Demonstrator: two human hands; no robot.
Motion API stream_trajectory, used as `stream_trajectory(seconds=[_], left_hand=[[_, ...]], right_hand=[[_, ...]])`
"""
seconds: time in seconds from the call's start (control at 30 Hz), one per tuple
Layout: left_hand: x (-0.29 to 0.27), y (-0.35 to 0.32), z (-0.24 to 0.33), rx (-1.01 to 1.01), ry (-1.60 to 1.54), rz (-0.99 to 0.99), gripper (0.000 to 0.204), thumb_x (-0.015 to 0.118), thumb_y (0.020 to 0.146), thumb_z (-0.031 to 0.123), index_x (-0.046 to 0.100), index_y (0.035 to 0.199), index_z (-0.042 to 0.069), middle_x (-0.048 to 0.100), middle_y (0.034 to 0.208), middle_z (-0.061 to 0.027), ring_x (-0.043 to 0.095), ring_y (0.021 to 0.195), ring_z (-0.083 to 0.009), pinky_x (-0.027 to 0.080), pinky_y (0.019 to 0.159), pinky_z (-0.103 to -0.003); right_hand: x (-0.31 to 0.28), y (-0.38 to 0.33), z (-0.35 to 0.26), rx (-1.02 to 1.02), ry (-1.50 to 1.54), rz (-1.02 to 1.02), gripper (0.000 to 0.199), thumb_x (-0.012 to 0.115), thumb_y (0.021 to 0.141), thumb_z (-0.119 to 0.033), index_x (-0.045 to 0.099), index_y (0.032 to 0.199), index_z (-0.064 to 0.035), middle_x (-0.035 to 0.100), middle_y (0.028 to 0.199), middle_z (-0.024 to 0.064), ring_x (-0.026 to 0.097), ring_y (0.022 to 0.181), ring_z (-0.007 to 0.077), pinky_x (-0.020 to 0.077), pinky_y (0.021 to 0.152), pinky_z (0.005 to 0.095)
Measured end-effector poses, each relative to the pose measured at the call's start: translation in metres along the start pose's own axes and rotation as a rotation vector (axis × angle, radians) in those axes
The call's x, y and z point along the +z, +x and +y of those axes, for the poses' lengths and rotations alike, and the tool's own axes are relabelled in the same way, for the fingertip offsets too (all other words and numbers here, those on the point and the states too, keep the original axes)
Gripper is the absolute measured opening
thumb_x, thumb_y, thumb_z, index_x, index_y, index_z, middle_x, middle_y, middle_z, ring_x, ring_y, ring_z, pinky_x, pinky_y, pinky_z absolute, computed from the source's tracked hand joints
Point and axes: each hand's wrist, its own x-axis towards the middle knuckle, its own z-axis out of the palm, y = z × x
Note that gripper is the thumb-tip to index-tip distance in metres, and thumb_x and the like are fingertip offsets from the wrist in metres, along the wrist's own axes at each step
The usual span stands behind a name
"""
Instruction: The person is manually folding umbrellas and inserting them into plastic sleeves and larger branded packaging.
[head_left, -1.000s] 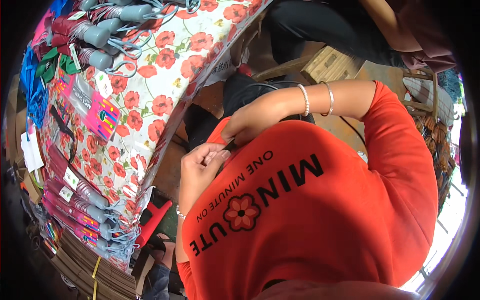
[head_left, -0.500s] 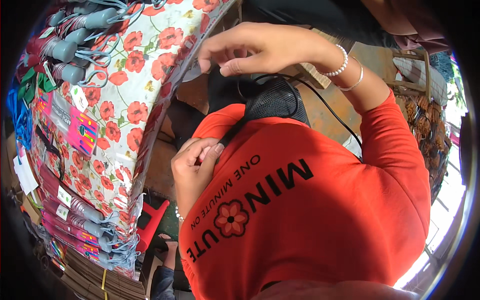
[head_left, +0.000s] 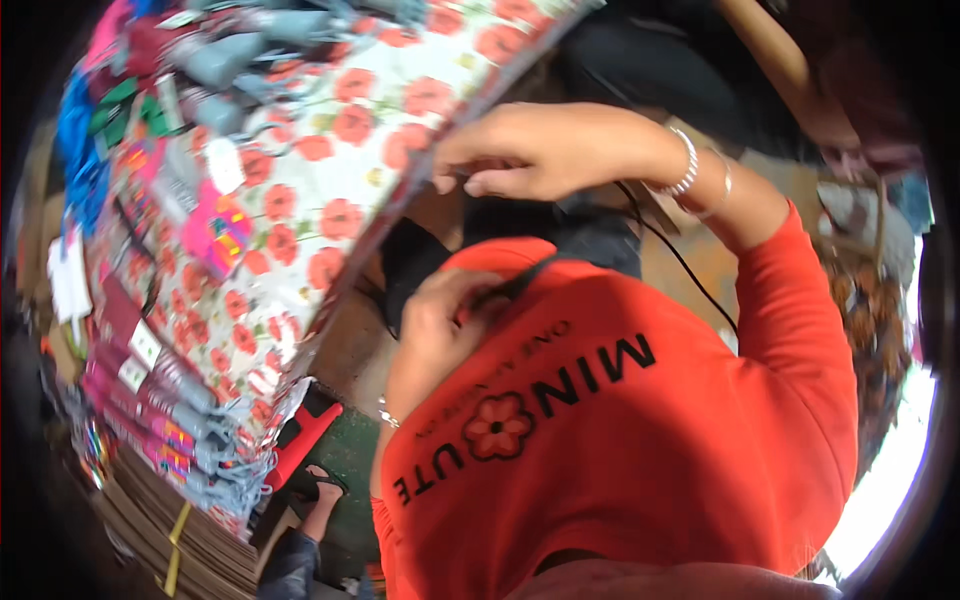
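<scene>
My left hand is blurred at the waist of my red sweatshirt, its fingers closed round a black strap that runs over the cloth. My right hand, with a beaded bracelet and a thin bangle at the wrist, hovers by the edge of the flower-patterned table. Its fingers are loosely bent, thumb apart, and nothing shows in them. Nearest on the tabletop lies a pink printed package. Folded umbrellas with grey handles and looped cords are piled at the far left.
More folded umbrellas lie in a row at the table's near end, by stacked brown cardboard. A red stool and another person's foot are below. Another person's arm shows at far right. A black cable hangs beside me.
The view has shifted, so the table and my body sit lower and further right. My right hand's fingers are drawn closer to the table edge. The left hand keeps hold of the strap.
</scene>
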Motion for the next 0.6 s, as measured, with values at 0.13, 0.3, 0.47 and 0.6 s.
stream_trajectory(seconds=[0.13, 0.3, 0.47, 0.6], left_hand=[[-0.018, -0.012, 0.001, 0.093, -0.005, 0.3, 0.017, 0.06, 0.081, -0.002, 0.065, 0.097, -0.001, 0.063, 0.087, -0.0055, 0.055, 0.072, -0.0149, 0.044, 0.068, -0.024], [-0.05, -0.044, 0.001, 0.005, 0.035, 0.414, 0.017, 0.059, 0.083, 0.0, 0.066, 0.098, -0.001, 0.065, 0.093, -0.0057, 0.057, 0.075, -0.015, 0.045, 0.07, -0.024], [-0.072, -0.064, 0.0, -0.08, 0.007, 0.489, 0.017, 0.059, 0.085, 0.002, 0.065, 0.1, -0.001, 0.066, 0.097, -0.007, 0.058, 0.078, -0.0149, 0.045, 0.071, -0.023], [-0.1, -0.057, 0.002, -0.12, 0.012, 0.532, 0.018, 0.059, 0.083, 0.002, 0.066, 0.1, -0.001, 0.066, 0.1, -0.0084, 0.059, 0.082, -0.017, 0.045, 0.073, -0.024]], right_hand=[[-0.026, 0.037, -0.014, -0.097, -0.114, 0.053, 0.021, 0.054, 0.083, -0.002, 0.059, 0.104, -0.0034, 0.061, 0.088, 0.0076, 0.051, 0.065, 0.0195, 0.042, 0.061, 0.0315], [-0.036, 0.112, -0.013, -0.256, -0.2, 0.16, 0.028, 0.055, 0.083, -0.002, 0.057, 0.11, -0.0065, 0.06, 0.093, 0.0073, 0.052, 0.067, 0.0186, 0.0431, 0.061, 0.0308], [-0.029, 0.194, -0.02, -0.458, -0.365, 0.375, 0.037, 0.058, 0.081, -0.011, 0.054, 0.118, -0.011, 0.058, 0.095, 0.0109, 0.055, 0.07, 0.0233, 0.0453, 0.063, 0.0324], [0.006, 0.255, -0.009, -0.362, -0.885, 0.557, 0.045, 0.062, 0.078, -0.023, 0.051, 0.121, -0.0148, 0.057, 0.091, 0.0158, 0.057, 0.072, 0.0313, 0.0466, 0.062, 0.0359]])
